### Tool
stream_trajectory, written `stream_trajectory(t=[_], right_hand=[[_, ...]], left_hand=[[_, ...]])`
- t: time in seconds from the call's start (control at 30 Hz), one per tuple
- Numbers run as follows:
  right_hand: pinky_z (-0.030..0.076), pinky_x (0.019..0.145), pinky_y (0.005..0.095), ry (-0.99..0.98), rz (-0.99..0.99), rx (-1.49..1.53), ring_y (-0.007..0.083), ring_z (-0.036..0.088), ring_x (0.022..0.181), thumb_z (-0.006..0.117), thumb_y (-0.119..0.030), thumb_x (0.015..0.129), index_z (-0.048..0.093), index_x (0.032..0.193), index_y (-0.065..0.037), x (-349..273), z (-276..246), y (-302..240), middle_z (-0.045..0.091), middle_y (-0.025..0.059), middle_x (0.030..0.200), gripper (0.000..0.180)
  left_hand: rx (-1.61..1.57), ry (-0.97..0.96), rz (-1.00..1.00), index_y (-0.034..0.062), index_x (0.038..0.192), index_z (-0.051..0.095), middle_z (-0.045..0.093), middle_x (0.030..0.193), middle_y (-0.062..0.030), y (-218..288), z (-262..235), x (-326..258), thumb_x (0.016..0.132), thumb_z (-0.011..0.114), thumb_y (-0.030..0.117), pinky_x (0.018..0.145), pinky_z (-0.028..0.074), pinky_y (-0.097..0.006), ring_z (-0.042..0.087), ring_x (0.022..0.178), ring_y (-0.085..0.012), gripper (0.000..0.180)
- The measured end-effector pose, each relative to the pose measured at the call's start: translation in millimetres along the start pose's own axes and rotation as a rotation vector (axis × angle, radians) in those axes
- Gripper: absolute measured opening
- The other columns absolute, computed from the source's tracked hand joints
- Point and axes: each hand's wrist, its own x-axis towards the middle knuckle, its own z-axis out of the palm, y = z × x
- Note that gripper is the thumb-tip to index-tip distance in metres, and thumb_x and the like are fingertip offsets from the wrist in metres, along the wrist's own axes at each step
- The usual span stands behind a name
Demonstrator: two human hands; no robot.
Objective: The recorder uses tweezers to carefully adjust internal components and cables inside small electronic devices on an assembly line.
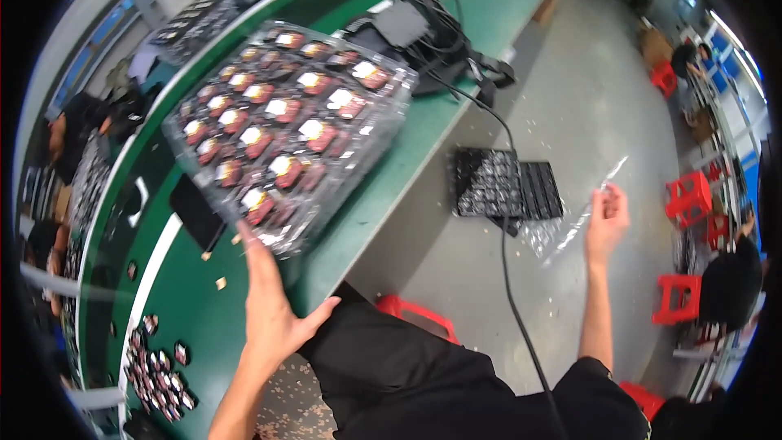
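Observation:
My left hand [273,310] is stretched out with the thumb apart, its fingertips at the near corner of a clear plastic tray [346,175]. Small dark-and-red parts with bright, shiny tops [283,108] sit in rows in the tray's pockets. The tray rests on the green workbench [358,220]. Out to the right, over the floor, my right hand [607,216] is closed on a thin clear plastic strip [577,231], which slants down to the left. Motion blurs the strip, so its full shape is hard to make out.
A dark phone-like slab [197,213] lies beside the tray, and loose small parts [159,379] are heaped nearer. A black bag with cables [415,33] lies behind. Black trays [497,183] lie on the floor; a cable [507,269] hangs nearby. Red stools [688,200] and people are at right.

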Motion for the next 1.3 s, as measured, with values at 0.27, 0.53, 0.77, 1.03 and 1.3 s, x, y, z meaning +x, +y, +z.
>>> stream_trajectory(t=[0.27, 0.53, 0.77, 1.03, 1.3], right_hand=[[0.045, 0.058, 0.0226, -0.4, -0.868, 0.197, 0.0042, 0.057, 0.058, 0.08, -0.004, 0.094, 0.076, 0.112, 0.001, 41, 99, -329, 0.065, 0.0012, 0.065, 0.019], [0.061, 0.08, 0.0498, -0.754, -1.169, 0.107, 0.0428, 0.077, 0.082, 0.082, -0.021, 0.081, 0.078, 0.093, 0.002, -50, 309, -462, 0.075, 0.0246, 0.079, 0.026], [0.061, 0.092, 0.0575, -0.993, -0.898, -0.01, 0.0524, 0.074, 0.103, 0.076, -0.012, 0.08, 0.077, 0.094, 0.008, -104, 371, -482, 0.075, 0.0338, 0.103, 0.024], [0.063, 0.08, 0.0504, -0.88, -1.002, 0.032, 0.0461, 0.076, 0.081, 0.083, -0.029, 0.084, 0.081, 0.084, 0.003, -115, 366, -472, 0.074, 0.0278, 0.079, 0.032], [0.062, 0.074, 0.0487, -0.922, -0.917, 0.182, 0.0409, 0.078, 0.079, 0.084, -0.034, 0.088, 0.082, 0.089, 0.0, -98, 327, -468, 0.076, 0.0233, 0.08, 0.034]], left_hand=[[-0.055, 0.009, 0.064, 0.003, 0.175, 0.001, -0.002, 0.178, -0.0349, -1, -7, -1, 0.077, 0.096, 0.043, 0.125, 0.041, -0.049, 0.026, 0.161, -0.0527, 0.142], [-0.148, 0.101, 0.123, 0.0017, 0.174, 0.002, 0.003, 0.179, -0.0345, -1, -11, -4, 0.079, 0.096, 0.044, 0.124, 0.041, -0.05, 0.033, 0.157, -0.0544, 0.141], [-0.243, 0.119, 0.079, 0.0065, 0.175, 0.018, 0.01, 0.183, -0.022, -2, -23, -3, 0.085, 0.089, 0.038, 0.121, 0.043, -0.051, 0.048, 0.148, -0.0432, 0.119], [-0.369, 0.163, 0.119, 0.0095, 0.176, 0.015, 0.016, 0.182, -0.0199, -7, -21, -4, 0.09, 0.084, 0.027, 0.119, 0.047, -0.048, 0.053, 0.145, -0.0419, 0.112], [-0.459, 0.299, 0.107, 0.0104, 0.168, 0.037, 0.031, 0.176, -0.0199, -6, -35, -11, 0.089, 0.084, 0.018, 0.109, 0.057, -0.046, 0.064, 0.134, -0.0401, 0.092]])
